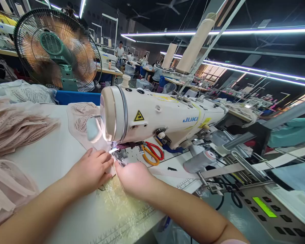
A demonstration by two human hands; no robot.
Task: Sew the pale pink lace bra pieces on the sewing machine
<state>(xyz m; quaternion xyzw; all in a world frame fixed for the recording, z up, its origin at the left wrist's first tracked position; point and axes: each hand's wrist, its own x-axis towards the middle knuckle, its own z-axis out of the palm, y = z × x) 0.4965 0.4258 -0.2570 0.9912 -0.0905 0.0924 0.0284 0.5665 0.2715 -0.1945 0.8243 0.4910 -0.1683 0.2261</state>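
A pale pink fabric piece (83, 134) with a lace panel lies on the table left of a white sewing machine (155, 113), its near edge running under the needle area. My left hand (93, 169) rests on this fabric just left of the presser foot (120, 155), palm down with fingers spread. Right beside the foot, my right hand (136, 179) has its thumb pointing at the needle and its fingers curled closed at the fabric's edge. What lies under those curled fingers is hidden. The machine's lamp lights the spot brightly.
Scissors with red and orange handles (152, 154) lie under the machine arm. Pink lace pieces (20, 127) are piled at left. A grey thread cone (199, 161), a pale band (226, 170) and a control panel (266, 210) stand right. A large fan (57, 47) is behind.
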